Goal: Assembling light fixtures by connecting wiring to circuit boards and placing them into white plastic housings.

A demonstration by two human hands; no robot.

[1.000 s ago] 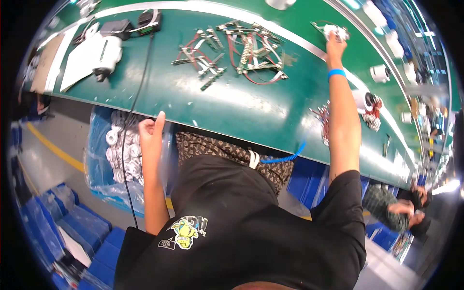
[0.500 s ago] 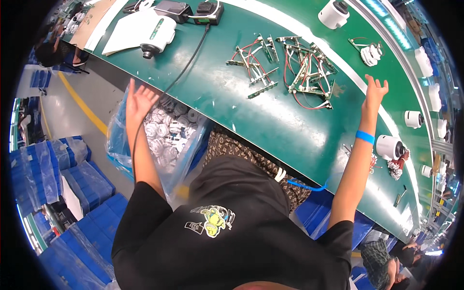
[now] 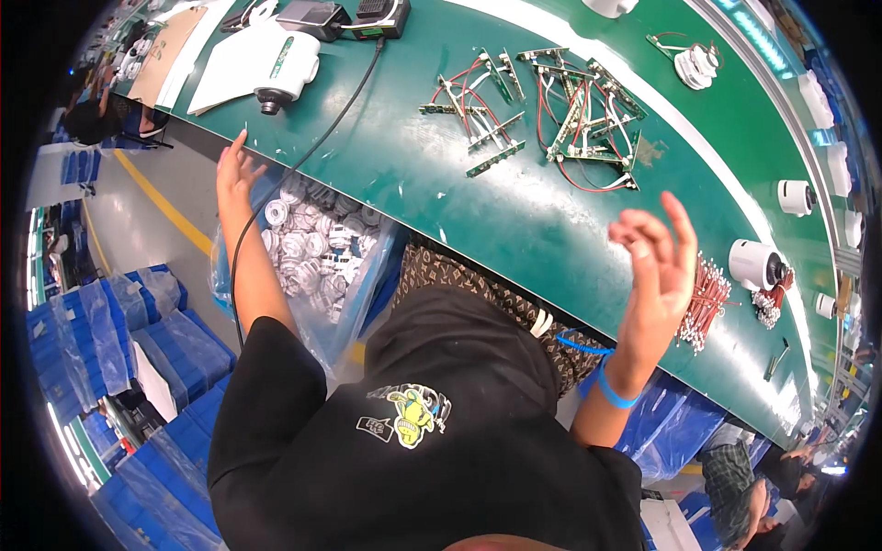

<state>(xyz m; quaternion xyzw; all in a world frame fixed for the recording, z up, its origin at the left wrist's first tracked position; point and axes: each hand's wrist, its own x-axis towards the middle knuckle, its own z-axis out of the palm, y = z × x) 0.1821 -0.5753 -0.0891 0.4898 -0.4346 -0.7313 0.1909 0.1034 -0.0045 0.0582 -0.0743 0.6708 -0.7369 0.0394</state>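
Note:
My left hand (image 3: 237, 173) is beside the bench's near edge at the left, fingers apart and holding nothing. A black cable (image 3: 322, 150) runs from the bench past my left forearm. My right hand (image 3: 657, 275) hovers over the bench's right part, fingers loosely spread, with nothing in it. Beside it lies a bundle of thin red wires with white ends (image 3: 706, 305), partly hidden behind the hand. Farther back are two groups of narrow green circuit boards joined by red, black and white wires: a smaller group (image 3: 478, 115) and a larger one (image 3: 588, 124).
A bag-lined bin of white round parts (image 3: 317, 253) stands below the bench edge. White cylindrical housings rest at the left (image 3: 287, 69) and right (image 3: 755, 264). Black power boxes (image 3: 381, 16) sit at the back. On the green belt is a white round module (image 3: 695, 66).
My right hand has come back from the belt side toward my body, and the red wire bundle shows more. My left hand has shifted slightly left and away from me.

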